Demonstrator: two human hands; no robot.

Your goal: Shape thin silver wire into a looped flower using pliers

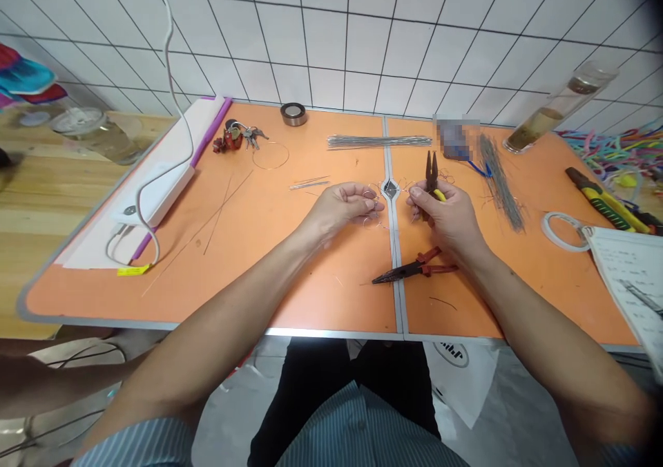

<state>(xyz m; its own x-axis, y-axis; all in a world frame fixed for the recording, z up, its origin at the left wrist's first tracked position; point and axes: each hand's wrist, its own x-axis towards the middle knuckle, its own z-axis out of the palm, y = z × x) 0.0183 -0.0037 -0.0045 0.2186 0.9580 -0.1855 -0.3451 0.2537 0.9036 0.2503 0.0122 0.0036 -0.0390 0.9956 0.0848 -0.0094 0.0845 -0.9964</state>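
My left hand (pixel 336 208) is closed, its thumb and fingers pinching a thin wire bent into small loops (pixel 371 221). Across the table seam, my right hand (pixel 453 215) is wrapped round long-nose pliers (pixel 431 168) with a yellow handle, their dark jaws pointing away from me. Fine curled wire shows beside the right fingertips, but whether they grip it I cannot tell. Just below that hand lie red-handled needle-nose pliers (pixel 409 271), jaws toward the left. A short dark wire (pixel 443 302) rests nearer the front edge.
Wire bundles lie at the back (pixel 362 141) and right (pixel 501 184). Keys (pixel 253 135), a tape roll (pixel 293 114) and a white power strip (pixel 160 194) are leftward. A glass bottle (pixel 549 118), utility knife (pixel 603 201), white ring (pixel 562 232) and notebook (pixel 629 273) stand or lie rightward.
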